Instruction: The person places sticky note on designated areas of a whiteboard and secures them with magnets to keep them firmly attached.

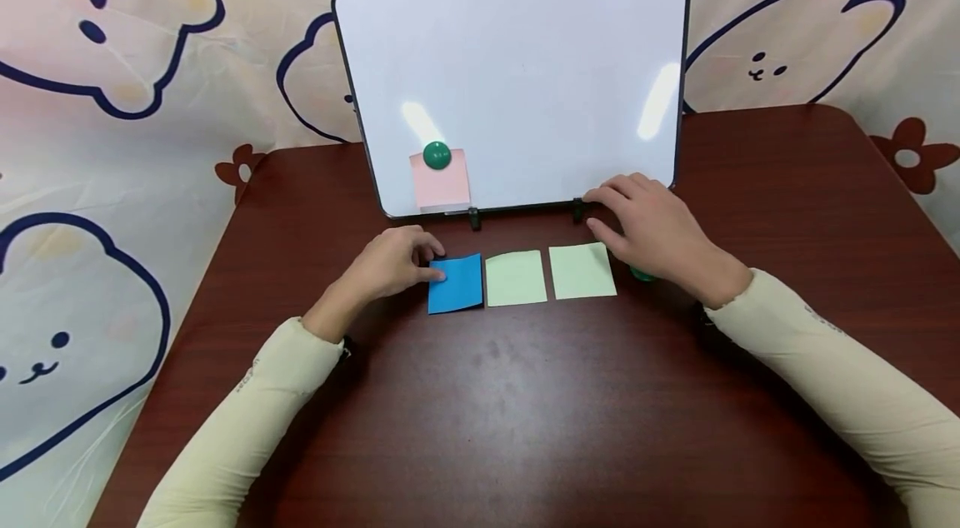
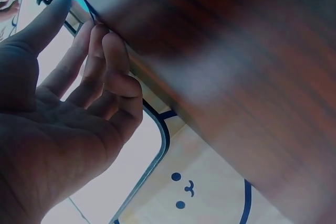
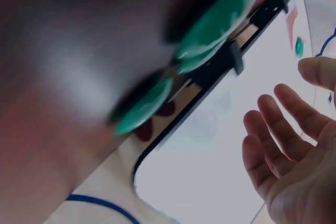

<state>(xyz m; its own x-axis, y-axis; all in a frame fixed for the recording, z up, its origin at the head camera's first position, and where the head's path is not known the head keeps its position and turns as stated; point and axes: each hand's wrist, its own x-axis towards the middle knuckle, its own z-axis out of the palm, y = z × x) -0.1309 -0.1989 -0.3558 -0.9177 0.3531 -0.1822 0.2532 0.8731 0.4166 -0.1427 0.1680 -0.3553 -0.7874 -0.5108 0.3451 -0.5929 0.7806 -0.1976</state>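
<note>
One blue note (image 1: 461,286): left hand (image 1: 390,263) touching; pinching, can't tell.
Right hand (image 1: 649,226): hovering, fingers spread.
Contact: I'm favouring light pressure.

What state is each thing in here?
Black-framed whiteboard: standing on the dark wood table.
Square pink paper note: on the whiteboard.
Round green magnet: over that note.
Square blue paper note: on the table.
Two square pale-green paper notes: lying side by side.
Domed green magnets: on the table.
Left hand: thumb on blue note, pinch unclear.
Right hand: empty.
</note>
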